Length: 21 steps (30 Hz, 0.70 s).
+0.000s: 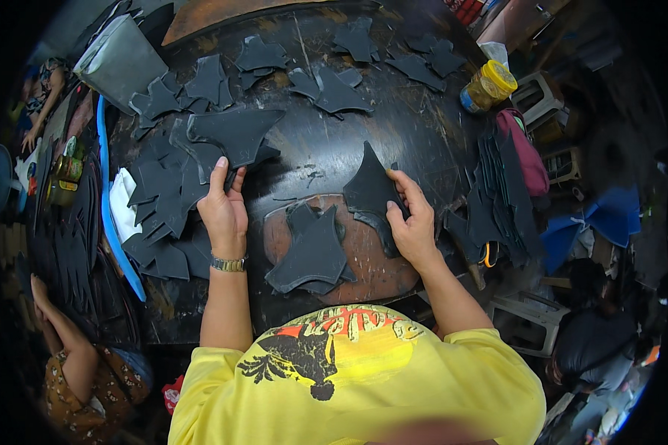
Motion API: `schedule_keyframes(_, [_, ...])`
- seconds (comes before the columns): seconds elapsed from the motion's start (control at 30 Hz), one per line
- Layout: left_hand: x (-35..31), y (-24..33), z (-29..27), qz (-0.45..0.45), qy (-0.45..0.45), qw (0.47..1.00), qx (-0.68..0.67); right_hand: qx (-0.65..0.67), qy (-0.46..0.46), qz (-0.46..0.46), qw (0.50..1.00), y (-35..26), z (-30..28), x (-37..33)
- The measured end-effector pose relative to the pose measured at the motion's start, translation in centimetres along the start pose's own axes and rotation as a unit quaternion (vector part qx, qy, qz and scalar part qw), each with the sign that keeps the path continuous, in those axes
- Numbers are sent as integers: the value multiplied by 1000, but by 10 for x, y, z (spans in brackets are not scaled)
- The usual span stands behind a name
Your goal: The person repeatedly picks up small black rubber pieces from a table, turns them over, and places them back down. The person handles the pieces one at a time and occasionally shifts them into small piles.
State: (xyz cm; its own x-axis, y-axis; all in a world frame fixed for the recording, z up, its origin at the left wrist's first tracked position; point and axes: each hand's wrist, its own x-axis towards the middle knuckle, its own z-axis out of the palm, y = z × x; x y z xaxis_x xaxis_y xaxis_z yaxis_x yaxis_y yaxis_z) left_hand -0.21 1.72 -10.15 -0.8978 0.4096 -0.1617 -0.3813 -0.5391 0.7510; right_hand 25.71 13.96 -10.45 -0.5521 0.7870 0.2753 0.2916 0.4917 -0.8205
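My left hand (226, 211) pinches the lower edge of a curved black cut-out piece (234, 133) of sheet material, thumb on top. Under and beside it spreads a heap of similar black pieces (156, 185). My right hand (414, 222) is closed on the edge of another black cut-out piece (367, 182), its pointed tip upward; a second curved layer shows below it. Between my hands, a small stack of black pieces (312, 256) lies on a reddish-brown board (382, 274). How many layers each hand holds is partly hidden.
Small piles of black pieces (334, 89) line the far side of the dark table (312, 159). At the right are a yellow-lidded jar (488, 85), stacked black sheets (497, 196) and orange-handled scissors (488, 254). A blue strip (110, 193) edges the left; another person's arm (67, 334) is beyond.
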Motion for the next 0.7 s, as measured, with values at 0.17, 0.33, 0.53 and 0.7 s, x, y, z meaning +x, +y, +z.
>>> schedule_keyframes(0.17, [0, -1, 1, -6, 22, 1000, 20, 3, 1, 7, 1000, -3, 0, 0])
schedule_keyframes(0.33, [-1, -4, -1, -7, 4, 1000, 10, -1, 4, 3, 1000, -1, 0, 0])
schedule_keyframes(0.53, [0, -5, -1, -15, 6, 1000, 16, 0, -2, 3, 1000, 1, 0, 0])
schedule_keyframes(0.7, [-1, -6, 0, -18, 11, 1000, 11, 2, -4, 1, 1000, -1, 1, 0])
